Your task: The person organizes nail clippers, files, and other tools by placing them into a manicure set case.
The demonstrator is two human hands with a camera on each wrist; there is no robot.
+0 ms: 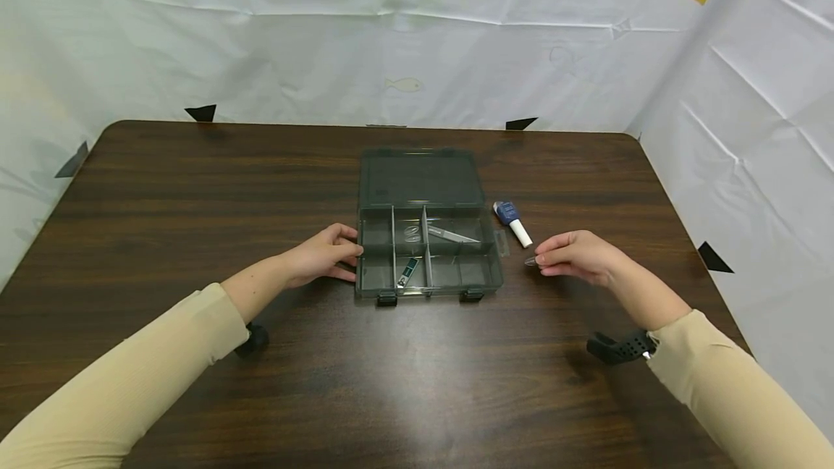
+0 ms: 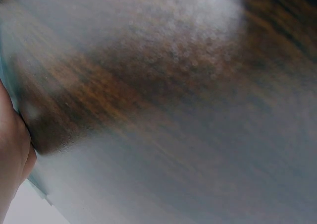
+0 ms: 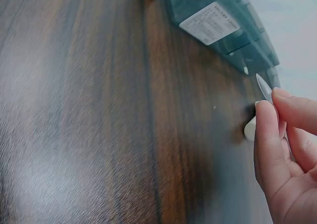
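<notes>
The person's right hand pinches a small clear pointed piece between thumb and fingertips, its tip poking out toward the open compartment box; the piece hangs just above the counter, at about 3 o'clock of the box and near its right wall. The right wrist view shows the same grip, thumb and forefinger closed on the thin clear sliver, with little of it inside the pinch. The left hand rests at 9 o'clock of the box, fingers lightly curled against its left wall, steadying rather than clasping it.

The main risk, as a judgement, is the piece itself: it is small, slick-looking and nearly see-through, so a slight loosening of the pinch could drop it onto the dark counter, where it would be hard to spot. A blue and white pen-like item lies at roughly 2 o'clock of the box, near the right hand; a careless sweep could knock it rolling. The box's dividers are narrow, and long things already lie across the middle compartments, so the piece could land in a wrong section. If the left hand pushes sideways, the light box may slide.
</notes>
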